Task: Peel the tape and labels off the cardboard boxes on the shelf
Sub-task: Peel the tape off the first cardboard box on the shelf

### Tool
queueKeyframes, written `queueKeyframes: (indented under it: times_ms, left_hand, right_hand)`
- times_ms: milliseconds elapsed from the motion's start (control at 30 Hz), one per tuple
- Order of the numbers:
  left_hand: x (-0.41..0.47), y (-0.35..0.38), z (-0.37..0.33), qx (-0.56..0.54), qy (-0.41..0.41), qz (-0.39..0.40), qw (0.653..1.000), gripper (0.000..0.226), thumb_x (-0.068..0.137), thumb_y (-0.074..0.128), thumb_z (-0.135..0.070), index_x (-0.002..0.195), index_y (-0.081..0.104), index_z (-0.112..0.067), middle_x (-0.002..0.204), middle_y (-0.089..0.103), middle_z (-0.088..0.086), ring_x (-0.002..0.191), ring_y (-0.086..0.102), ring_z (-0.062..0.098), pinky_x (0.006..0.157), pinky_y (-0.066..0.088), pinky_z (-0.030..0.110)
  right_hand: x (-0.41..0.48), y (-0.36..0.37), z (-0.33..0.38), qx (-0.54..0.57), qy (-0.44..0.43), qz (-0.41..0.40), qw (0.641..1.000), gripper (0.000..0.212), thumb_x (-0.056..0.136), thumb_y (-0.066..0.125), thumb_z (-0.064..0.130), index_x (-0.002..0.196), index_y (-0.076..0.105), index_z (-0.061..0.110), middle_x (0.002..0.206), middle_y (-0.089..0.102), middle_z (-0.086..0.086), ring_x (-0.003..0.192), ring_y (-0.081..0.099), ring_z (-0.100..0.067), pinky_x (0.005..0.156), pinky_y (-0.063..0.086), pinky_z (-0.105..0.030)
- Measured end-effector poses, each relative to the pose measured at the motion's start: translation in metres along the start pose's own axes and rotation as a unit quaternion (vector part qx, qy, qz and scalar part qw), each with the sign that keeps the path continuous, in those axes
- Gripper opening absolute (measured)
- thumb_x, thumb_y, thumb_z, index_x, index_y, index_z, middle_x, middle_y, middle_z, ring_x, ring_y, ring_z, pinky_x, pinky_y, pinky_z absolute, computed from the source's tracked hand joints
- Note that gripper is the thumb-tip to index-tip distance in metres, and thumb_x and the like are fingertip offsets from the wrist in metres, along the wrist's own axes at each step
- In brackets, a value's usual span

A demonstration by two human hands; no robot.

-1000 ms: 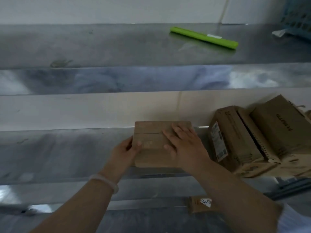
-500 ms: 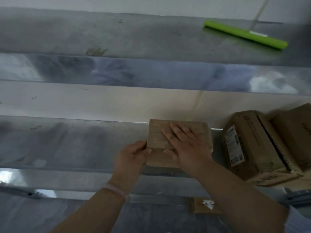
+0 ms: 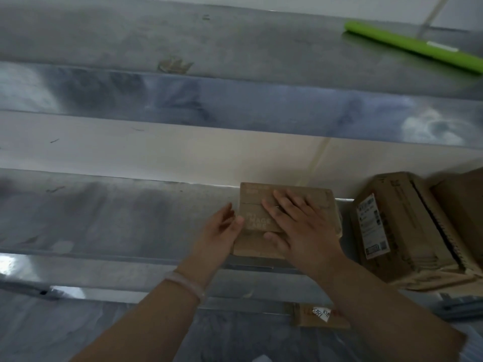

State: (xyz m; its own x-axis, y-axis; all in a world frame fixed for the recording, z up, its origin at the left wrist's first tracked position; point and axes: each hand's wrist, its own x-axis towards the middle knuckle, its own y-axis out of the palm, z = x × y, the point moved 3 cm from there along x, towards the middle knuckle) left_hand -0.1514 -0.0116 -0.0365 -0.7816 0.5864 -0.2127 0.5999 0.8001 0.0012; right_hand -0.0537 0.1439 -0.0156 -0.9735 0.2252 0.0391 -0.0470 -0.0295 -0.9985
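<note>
Currently both hands are on a small cardboard box point(image 3: 254, 223) lying flat on the metal shelf point(image 3: 117, 218), centre-right of frame.

Right hand point(image 3: 300, 226) lies palm-down on the box top, fingers straight and spread, gripping nothing. Left hand point(image 3: 222, 231) stands against the box's left edge, fingers near straight and thumb tip on the top face; a pale bracelet point(image 3: 185, 282) sits on that wrist. Both forearms reach in from the lower frame. Larger boxes point(image 3: 400, 231), one bearing a white label point(image 3: 372, 226), lean at right.
</note>
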Motion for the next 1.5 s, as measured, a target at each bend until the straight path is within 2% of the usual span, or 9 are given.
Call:
queueKeyframes:
  times_ms: [167,300,500,700,833,967,1133,1367,1500]
  left_hand:
    - [0.006,0.009,-0.01,0.031,0.059,0.058,0.996,0.038,0.086,0.061,-0.042,0.124,0.058,-0.041,0.113,0.07,-0.008,0.105,0.065,0.012,0.093,0.053,0.042]
    - [0.005,0.01,-0.011,0.013,0.09,0.029,0.995,0.033,0.082,0.062,-0.036,0.115,0.066,-0.04,0.11,0.071,-0.006,0.102,0.067,0.014,0.092,0.053,0.046]
    - [0.006,0.008,-0.004,-0.035,0.061,-0.005,0.997,0.034,0.079,0.072,-0.034,0.112,0.067,-0.04,0.112,0.07,-0.004,0.106,0.065,0.015,0.092,0.053,0.042]
    - [0.024,0.008,-0.009,-0.015,-0.034,0.012,0.999,0.054,0.091,0.061,-0.033,0.14,0.039,-0.034,0.129,0.054,-0.009,0.112,0.057,0.01,0.097,0.05,0.034]
    - [0.022,0.007,-0.009,0.018,-0.033,0.018,0.999,0.037,0.089,0.065,-0.03,0.123,0.051,-0.028,0.117,0.06,-0.006,0.101,0.058,0.006,0.09,0.051,0.029]
    - [0.013,0.007,-0.001,0.067,-0.002,-0.024,0.997,0.023,0.084,0.069,-0.035,0.103,0.057,-0.029,0.097,0.065,-0.012,0.093,0.062,0.007,0.082,0.054,0.029]
    - [-0.005,0.008,0.012,0.018,-0.016,0.043,0.999,0.024,0.08,0.062,-0.047,0.088,0.073,-0.027,0.089,0.074,0.002,0.091,0.069,0.026,0.086,0.055,0.048]
    - [-0.018,0.008,0.015,0.054,0.094,0.075,0.991,0.014,0.081,0.07,-0.014,0.071,0.071,-0.024,0.064,0.058,-0.002,0.059,0.052,0.005,0.053,0.041,0.014]
    - [-0.019,0.007,0.013,0.129,0.12,0.069,0.982,0.013,0.087,0.068,-0.016,0.077,0.073,-0.023,0.062,0.063,-0.014,0.059,0.055,-0.006,0.057,0.04,0.01]
  right_hand:
    - [-0.005,-0.002,0.0,0.034,-0.017,-0.02,0.999,0.062,0.093,0.03,0.061,0.144,0.043,0.028,0.151,0.042,0.001,0.139,0.039,-0.022,0.115,0.029,-0.048]
    - [-0.003,-0.015,-0.019,0.222,0.107,-0.051,0.968,0.06,0.093,0.036,0.059,0.144,0.043,0.029,0.148,0.045,0.004,0.138,0.038,-0.016,0.116,0.029,-0.038]
    - [-0.014,-0.018,-0.038,0.18,0.288,0.004,0.94,0.088,0.078,0.041,0.079,0.151,0.008,0.042,0.161,-0.006,0.006,0.148,0.009,-0.028,0.117,0.017,-0.047]
    - [-0.023,-0.017,-0.037,0.182,0.236,0.0,0.955,0.09,0.069,0.03,0.085,0.148,0.021,0.043,0.161,-0.005,0.01,0.146,0.013,-0.028,0.118,0.021,-0.045]
    - [-0.018,-0.026,-0.036,0.042,0.185,-0.037,0.981,0.074,0.081,0.024,0.079,0.141,0.043,0.04,0.161,0.011,-0.001,0.148,0.005,-0.027,0.12,0.005,-0.049]
    - [-0.01,-0.028,-0.006,0.086,0.148,-0.043,0.984,0.059,0.088,0.03,0.061,0.138,0.049,0.035,0.149,0.039,-0.001,0.139,0.031,-0.028,0.115,0.025,-0.046]
    - [-0.02,-0.014,0.005,0.081,0.123,0.005,0.989,0.083,0.076,0.011,0.079,0.148,0.025,0.04,0.155,0.02,0.003,0.145,0.01,-0.022,0.12,0.004,-0.043]
    - [-0.027,-0.017,-0.013,0.154,0.076,0.016,0.985,0.085,0.069,0.024,0.084,0.145,0.031,0.046,0.159,0.017,0.012,0.146,0.003,-0.009,0.117,-0.003,-0.032]
    - [-0.037,-0.02,-0.008,0.163,0.177,0.004,0.971,0.093,0.065,0.036,0.091,0.146,0.026,0.046,0.159,0.0,0.008,0.145,-0.004,-0.018,0.119,0.003,-0.04]
